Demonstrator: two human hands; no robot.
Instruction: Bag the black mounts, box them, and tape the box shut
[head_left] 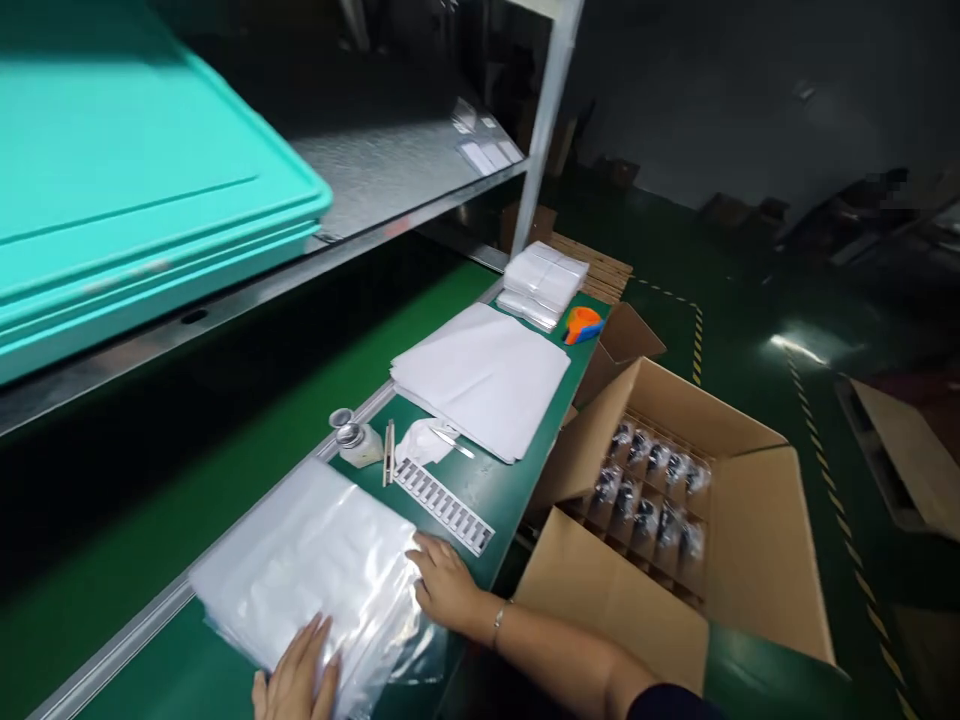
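Note:
A stack of clear plastic bags lies on the green workbench, its near edge shiny and loose. My left hand rests on the near part of the stack, fingers stretched out and apart. At the right edge of the bags is my right hand, fingers spread and touching the plastic; a bracelet circles that wrist. Just beyond the stack lie a strip of white labels with dark marks, a small knife or blade, a thin stick-like tool and a crumpled white piece.
Farther along lie white sheets, wrapped packs and an orange-blue tape roll. An open carton with dividers and several bagged items stands right of the bench. Teal trays sit on the metal shelf at upper left.

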